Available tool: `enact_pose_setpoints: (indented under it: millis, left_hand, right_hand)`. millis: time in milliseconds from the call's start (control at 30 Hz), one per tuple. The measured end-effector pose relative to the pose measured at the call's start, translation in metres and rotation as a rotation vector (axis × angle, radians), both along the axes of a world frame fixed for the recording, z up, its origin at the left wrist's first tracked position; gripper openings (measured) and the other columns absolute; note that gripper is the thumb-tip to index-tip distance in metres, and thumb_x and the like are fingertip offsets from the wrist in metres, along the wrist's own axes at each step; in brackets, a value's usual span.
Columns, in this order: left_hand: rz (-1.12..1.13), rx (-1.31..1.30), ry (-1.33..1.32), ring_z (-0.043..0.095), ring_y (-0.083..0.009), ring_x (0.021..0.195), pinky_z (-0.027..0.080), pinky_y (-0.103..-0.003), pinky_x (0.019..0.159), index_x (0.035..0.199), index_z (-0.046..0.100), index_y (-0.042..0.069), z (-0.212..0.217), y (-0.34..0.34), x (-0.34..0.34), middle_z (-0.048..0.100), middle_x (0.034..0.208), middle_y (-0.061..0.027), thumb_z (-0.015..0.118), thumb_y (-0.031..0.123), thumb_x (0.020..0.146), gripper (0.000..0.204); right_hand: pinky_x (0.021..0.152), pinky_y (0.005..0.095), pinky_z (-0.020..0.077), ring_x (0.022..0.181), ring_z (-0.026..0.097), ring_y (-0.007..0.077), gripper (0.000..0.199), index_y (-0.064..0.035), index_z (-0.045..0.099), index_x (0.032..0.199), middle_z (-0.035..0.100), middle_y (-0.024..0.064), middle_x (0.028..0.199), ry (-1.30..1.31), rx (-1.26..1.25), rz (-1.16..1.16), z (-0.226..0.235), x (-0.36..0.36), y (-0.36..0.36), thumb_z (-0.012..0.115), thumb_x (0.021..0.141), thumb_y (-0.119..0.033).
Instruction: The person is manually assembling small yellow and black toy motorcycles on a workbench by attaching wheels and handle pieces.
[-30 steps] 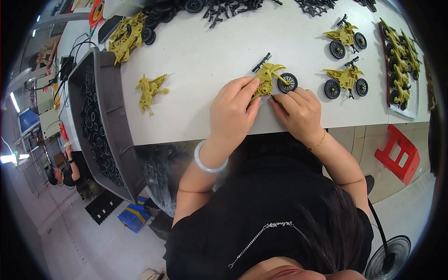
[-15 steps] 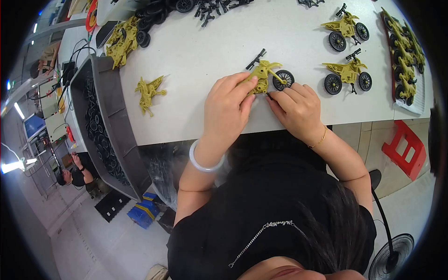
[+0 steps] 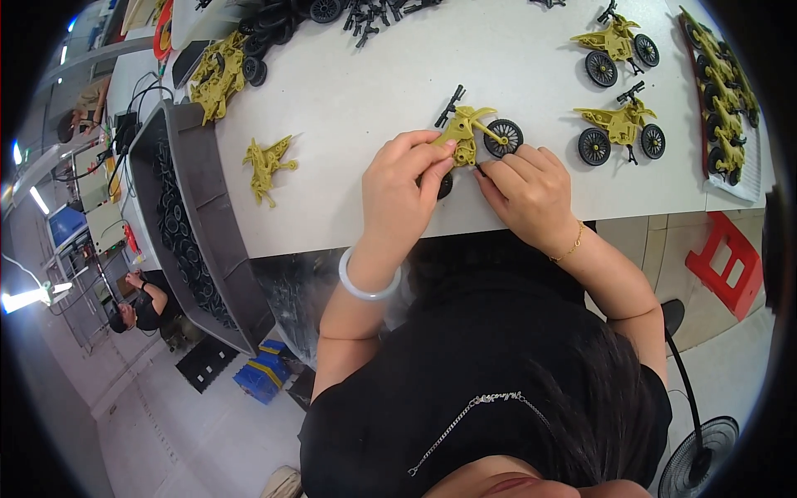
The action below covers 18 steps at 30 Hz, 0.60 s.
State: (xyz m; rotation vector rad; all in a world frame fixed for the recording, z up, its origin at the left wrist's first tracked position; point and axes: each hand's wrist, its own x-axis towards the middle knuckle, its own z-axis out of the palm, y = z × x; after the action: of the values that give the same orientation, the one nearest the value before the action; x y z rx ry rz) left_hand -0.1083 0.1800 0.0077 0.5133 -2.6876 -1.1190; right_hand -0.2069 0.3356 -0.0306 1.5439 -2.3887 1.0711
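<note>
A yellow-green toy motorcycle [image 3: 465, 133] is gripped at its rear by my left hand [image 3: 397, 187], thumb and fingers closed round it. Its black handlebar [image 3: 451, 106] points away from me and its black front wheel [image 3: 503, 138] faces right. Part of the rear wheel [image 3: 446, 186] shows below my left fingers. At the underside of the body, my right hand [image 3: 530, 189] pinches a small black part [image 3: 478, 168], mostly covered by the fingertips. Whether that part is fixed to the body I cannot tell.
Two toy motorcycles [image 3: 616, 124] stand at the right, beside a tray [image 3: 751, 178] of more. One loose yellow body [image 3: 267, 168] lies left, near a pile of bodies [image 3: 217, 79]. A grey bin [image 3: 217, 207] of black wheels hangs at the table's left edge. Black handlebars [image 3: 365, 21] lie at the back.
The toy motorcycle has tilted slightly in my left hand, and its rear wheel now shows under the fingers. My right hand has barely moved and still pinches the small black part.
</note>
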Motion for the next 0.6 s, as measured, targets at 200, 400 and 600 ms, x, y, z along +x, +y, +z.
enact_pose_setpoints:
  millis: [200,400,600]
  left_hand:
    - [0.266,0.779,0.133,0.057,-0.0151,0.099,0.048,-0.029,0.085,0.119,0.049,-0.001,-0.003,0.009,0.008,0.059,0.107,-0.0120,0.068,0.003,0.081,0.042]
    - [0.192,1.315,-0.026,0.056,-0.0180,0.105,0.046,-0.032,0.093,0.125,0.041,-0.004,0.015,0.007,0.012,0.057,0.112,-0.0113,0.064,-0.002,0.080,0.050]
    - [0.243,1.402,0.084,0.060,-0.0210,0.101,0.049,-0.034,0.091,0.121,0.043,-0.004,0.015,0.022,0.013,0.060,0.108,-0.0131,0.065,0.001,0.083,0.044]
  right_hand:
    - [0.054,0.0309,0.0351,0.060,0.047,0.0173,0.015,-0.0089,0.063,0.077,0.051,-0.0007,0.064,0.036,-0.151,0.002,0.002,-0.002,0.004,0.073,0.067,-0.009]
    - [0.054,0.0290,0.0323,0.061,0.046,0.0150,0.023,-0.0101,0.064,0.085,0.050,-0.0025,0.068,0.113,-0.292,0.039,0.015,-0.001,0.010,0.070,0.062,-0.013]
    - [0.055,0.0278,0.0327,0.061,0.046,0.0150,0.023,-0.0105,0.065,0.086,0.050,-0.0024,0.071,0.176,-0.321,0.072,0.018,-0.002,0.012,0.068,0.064,-0.014]
